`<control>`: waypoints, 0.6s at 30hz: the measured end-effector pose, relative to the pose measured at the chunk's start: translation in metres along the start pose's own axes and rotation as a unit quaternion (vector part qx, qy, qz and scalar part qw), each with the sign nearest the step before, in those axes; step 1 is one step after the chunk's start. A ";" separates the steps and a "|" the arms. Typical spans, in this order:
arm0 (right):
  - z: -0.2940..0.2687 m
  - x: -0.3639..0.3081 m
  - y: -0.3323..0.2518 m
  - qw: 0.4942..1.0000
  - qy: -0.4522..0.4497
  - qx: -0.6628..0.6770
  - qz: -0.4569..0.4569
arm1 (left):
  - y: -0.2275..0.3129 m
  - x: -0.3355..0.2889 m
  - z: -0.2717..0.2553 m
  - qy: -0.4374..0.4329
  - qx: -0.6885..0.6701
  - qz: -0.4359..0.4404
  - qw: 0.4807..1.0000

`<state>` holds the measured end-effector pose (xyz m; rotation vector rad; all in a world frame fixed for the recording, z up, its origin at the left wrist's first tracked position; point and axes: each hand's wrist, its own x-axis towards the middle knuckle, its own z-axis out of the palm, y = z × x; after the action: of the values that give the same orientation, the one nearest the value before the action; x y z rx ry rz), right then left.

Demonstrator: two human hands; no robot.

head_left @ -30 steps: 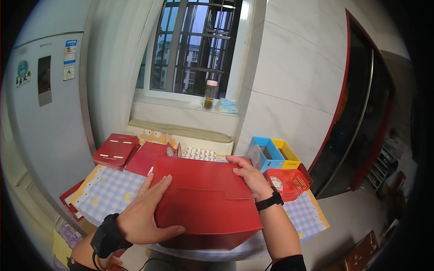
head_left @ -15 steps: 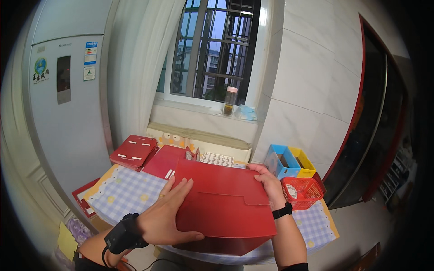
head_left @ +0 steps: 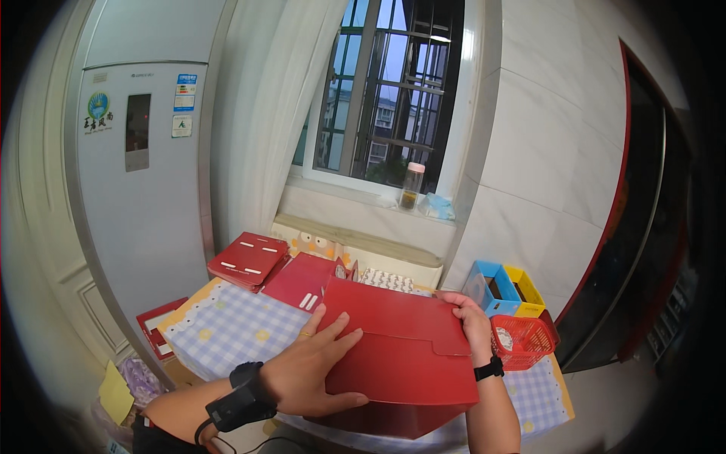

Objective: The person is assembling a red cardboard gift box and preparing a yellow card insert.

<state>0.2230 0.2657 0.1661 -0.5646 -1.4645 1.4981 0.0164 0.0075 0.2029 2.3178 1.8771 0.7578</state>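
Observation:
A large red cardboard box (head_left: 408,378) stands in front of me on the table, its top covered by an overlapping flap with a notched seam. My left hand (head_left: 321,363) lies on the left part of the box top, fingers spread, thumb near the front edge. At the far right corner my right hand (head_left: 470,321) grips the box, with fingertips on its top; part of this grip is hidden behind the edge. Left of the box lie a stack of red folded cartons (head_left: 249,259) and another flat red carton (head_left: 299,281).
A checked tablecloth (head_left: 242,321) covers the table. To the right stand a red plastic basket (head_left: 522,344), a blue box (head_left: 488,284) and a yellow box (head_left: 525,287). Small patterned packs (head_left: 387,281) sit behind the red box. A bottle (head_left: 412,185) stands on the windowsill.
The whole view has shifted, so the scene sits further right and lower. My left hand has slid slightly inward over the box top, while my right hand keeps its grip.

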 end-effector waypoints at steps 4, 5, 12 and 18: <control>-0.004 -0.003 -0.001 0.999 -0.029 -0.004 -0.016 | 0.006 0.004 0.002 0.014 0.023 -0.009 1.000; -0.005 -0.006 -0.002 1.000 -0.024 0.013 -0.003 | 0.006 0.006 0.003 0.007 0.016 0.005 1.000; -0.005 -0.028 -0.041 0.917 0.038 -0.388 -0.078 | 0.010 0.004 -0.006 -0.010 0.040 -0.038 0.998; 0.021 -0.061 -0.095 0.796 0.006 -0.605 0.015 | 0.011 0.002 -0.008 0.000 0.031 -0.038 0.999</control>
<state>0.2614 0.1889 0.2424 -1.3181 -2.3095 0.3596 0.0237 0.0048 0.2141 2.2662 2.0046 0.7018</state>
